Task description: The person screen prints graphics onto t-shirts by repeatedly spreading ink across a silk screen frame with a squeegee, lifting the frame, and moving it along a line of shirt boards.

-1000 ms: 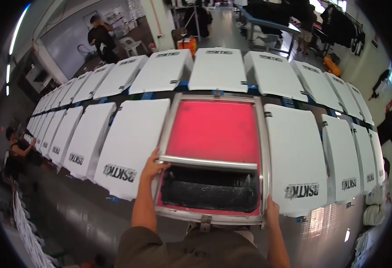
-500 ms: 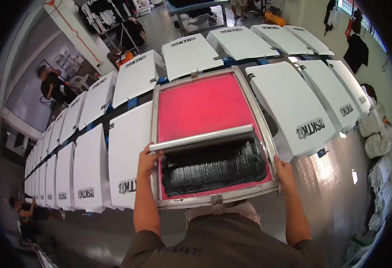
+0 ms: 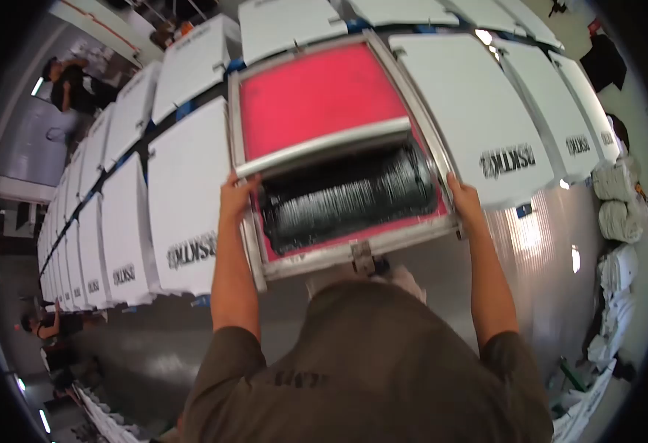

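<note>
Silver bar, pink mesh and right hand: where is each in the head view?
Silver bar (image 3: 324, 146), head view: middle of its length.
Pink mesh (image 3: 313, 96), head view: uncovered part beyond the bar.
Right hand (image 3: 466, 199), head view: middle of the hand.

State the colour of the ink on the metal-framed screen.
Glossy black ink, best in the head view.

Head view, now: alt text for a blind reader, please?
A bare left hand and right hand hold opposite sides of a metal-framed pink screen bearing a silver bar and glossy black paste. White boards, several with black lettering, lie beside and beyond it.
</note>
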The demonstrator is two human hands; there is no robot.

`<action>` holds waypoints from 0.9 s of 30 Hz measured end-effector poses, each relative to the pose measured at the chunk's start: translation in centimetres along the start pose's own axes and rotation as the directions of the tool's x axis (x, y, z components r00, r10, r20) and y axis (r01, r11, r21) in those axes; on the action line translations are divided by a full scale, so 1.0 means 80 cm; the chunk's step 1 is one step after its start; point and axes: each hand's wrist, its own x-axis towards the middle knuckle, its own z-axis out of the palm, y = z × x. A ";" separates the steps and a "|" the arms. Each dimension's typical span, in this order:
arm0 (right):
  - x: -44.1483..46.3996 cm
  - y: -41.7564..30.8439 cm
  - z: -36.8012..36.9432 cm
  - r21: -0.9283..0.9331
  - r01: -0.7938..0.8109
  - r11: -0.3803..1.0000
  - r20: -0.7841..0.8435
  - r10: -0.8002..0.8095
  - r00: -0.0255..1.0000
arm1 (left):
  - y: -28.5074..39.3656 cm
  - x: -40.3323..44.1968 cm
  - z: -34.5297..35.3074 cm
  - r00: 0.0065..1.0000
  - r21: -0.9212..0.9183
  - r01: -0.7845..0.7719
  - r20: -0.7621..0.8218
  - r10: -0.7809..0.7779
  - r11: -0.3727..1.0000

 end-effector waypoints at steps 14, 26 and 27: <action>-0.007 -0.005 0.002 0.022 -0.050 0.999 -0.009 0.050 0.999 | -0.023 -0.003 0.003 0.998 -0.090 -0.058 -0.023 0.056 0.994; -0.005 -0.044 0.029 -0.329 0.381 0.864 -0.107 -0.435 0.894 | 0.029 -0.032 0.012 0.881 0.631 -0.324 -0.071 0.468 0.705; -0.016 -0.074 0.041 -0.523 0.578 0.627 -0.145 -0.734 0.664 | 0.044 -0.034 0.013 0.849 0.657 -0.426 0.054 0.526 0.622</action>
